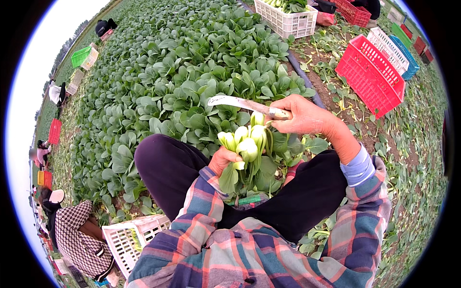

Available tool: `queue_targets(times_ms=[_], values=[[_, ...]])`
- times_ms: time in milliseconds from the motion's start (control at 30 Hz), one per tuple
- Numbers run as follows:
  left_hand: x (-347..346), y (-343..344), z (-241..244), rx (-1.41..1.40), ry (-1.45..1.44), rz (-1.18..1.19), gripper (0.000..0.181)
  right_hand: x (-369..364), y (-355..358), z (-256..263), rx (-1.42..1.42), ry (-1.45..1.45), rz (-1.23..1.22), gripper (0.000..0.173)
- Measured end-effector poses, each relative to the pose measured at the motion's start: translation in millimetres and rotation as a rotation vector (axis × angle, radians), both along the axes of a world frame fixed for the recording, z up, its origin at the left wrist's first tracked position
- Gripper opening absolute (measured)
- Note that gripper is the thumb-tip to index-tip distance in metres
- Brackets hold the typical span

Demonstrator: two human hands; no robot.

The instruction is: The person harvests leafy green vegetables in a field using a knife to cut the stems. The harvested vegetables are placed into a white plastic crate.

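Note:
My left hand is closed around a bunch of green-stemmed bok choy, its pale bases facing up and its leaves hanging down between my knees. Above the bunch, my right hand grips the wooden handle of a curved harvesting knife, whose blade points left over the growing plants. The fingertips of my right hand are close to the upper bok choy; whether they also hold a stem, I cannot tell.
Growing bok choy fills the bed ahead, beside a dark hose. A white crate stands at lower left near a crouching co-worker. A red crate and a white crate with greens are at right. Cut leaves litter the soil.

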State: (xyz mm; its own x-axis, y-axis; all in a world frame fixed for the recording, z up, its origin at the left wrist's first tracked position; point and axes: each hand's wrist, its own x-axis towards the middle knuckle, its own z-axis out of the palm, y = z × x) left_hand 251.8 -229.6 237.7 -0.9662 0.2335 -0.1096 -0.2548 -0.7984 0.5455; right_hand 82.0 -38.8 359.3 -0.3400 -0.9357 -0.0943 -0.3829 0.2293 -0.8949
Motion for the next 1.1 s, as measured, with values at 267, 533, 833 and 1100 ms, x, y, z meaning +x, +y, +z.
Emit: queue_targets(times_ms=[267, 533, 833, 1100], values=[[-17, -20, -43, 0.084, 0.305, -0.049, 0.089, -27, 19, 5, 0.023, 0.015, -0.39, 0.022], [-27, -49, -27, -0.188, 0.276, 0.019, 0.105, -51, 15, -24, 0.184, 0.831, -0.654, 0.03], [-24, -48, -18, -0.166, 0.238, -0.021, 0.093, -10, -47, -20, -0.078, -0.377, -0.269, 0.05], [-23, -38, 2, -0.154, 0.084, -0.019, 0.092, -17, -66, -43, -0.081, -0.125, -0.306, 0.026]])
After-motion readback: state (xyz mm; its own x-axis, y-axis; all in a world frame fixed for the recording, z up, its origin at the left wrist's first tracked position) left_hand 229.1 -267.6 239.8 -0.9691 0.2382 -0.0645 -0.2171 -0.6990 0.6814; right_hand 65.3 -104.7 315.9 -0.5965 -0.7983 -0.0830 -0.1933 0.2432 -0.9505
